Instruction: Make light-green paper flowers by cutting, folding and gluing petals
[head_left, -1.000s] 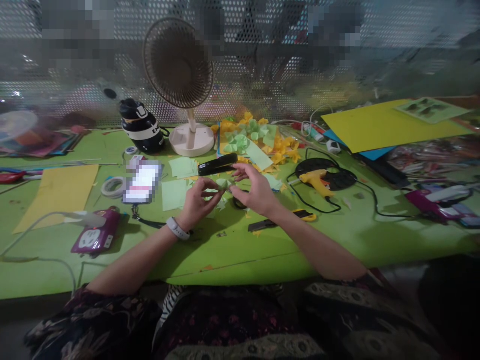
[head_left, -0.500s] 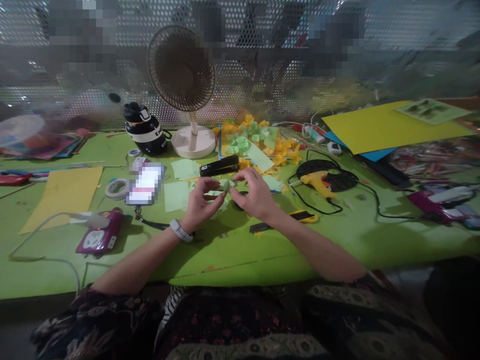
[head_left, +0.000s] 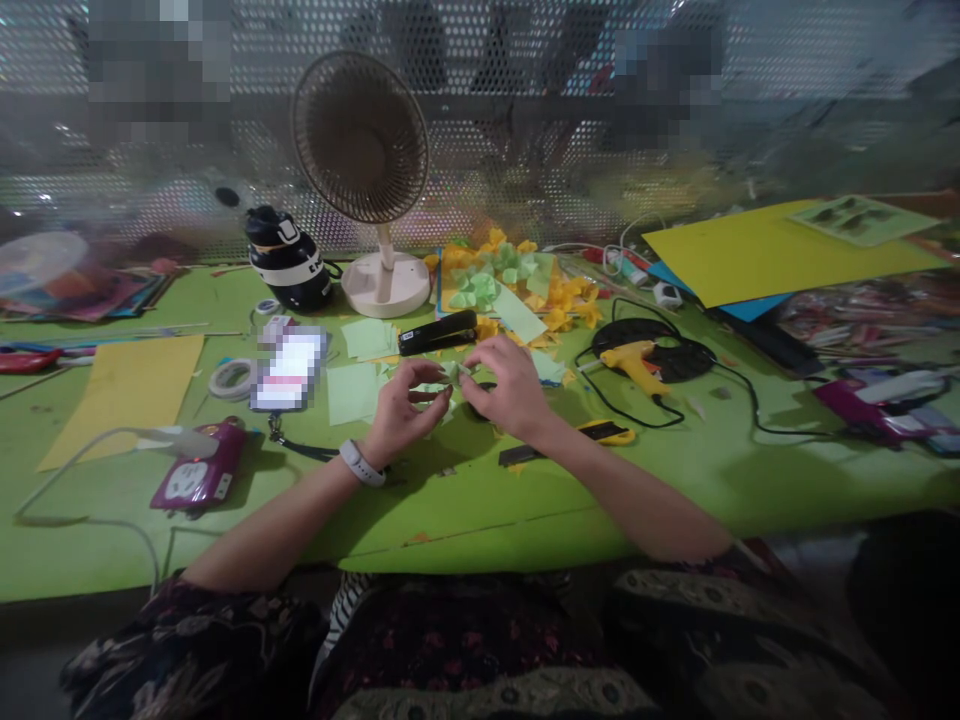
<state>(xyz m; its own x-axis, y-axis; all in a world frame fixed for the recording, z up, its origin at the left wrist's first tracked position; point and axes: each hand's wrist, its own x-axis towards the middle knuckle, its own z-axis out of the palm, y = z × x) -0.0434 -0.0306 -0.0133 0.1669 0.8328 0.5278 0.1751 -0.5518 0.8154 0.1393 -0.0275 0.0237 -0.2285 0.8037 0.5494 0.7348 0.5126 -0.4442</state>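
A small folded piece of light green paper (head_left: 454, 373) is held up between my two hands over the middle of the table. My right hand (head_left: 511, 392) pinches it from the right with thumb and forefinger. From the other side my left hand (head_left: 405, 412), with a pale band on the wrist, has curled thumb and fingertips at the paper's left edge. Beneath and beside them lie light green paper squares (head_left: 352, 392). A black stapler (head_left: 438, 333) rests just behind my hands. Part of a dark round object (head_left: 480, 400) shows below my right hand.
Yellow and green paper flowers (head_left: 487, 285) are heaped behind the stapler. A yellow glue gun (head_left: 636, 366) with a looping cord lies right. A cutter knife (head_left: 566, 443) is by my right forearm. Left are a phone (head_left: 291, 368), tape roll (head_left: 232, 379), power strip (head_left: 201, 465), fan (head_left: 364, 140) and bottle (head_left: 291, 262).
The green paper has turned and looks more compact between my fingertips. Both hands stay in nearly the same place. The whole view has shifted very slightly.
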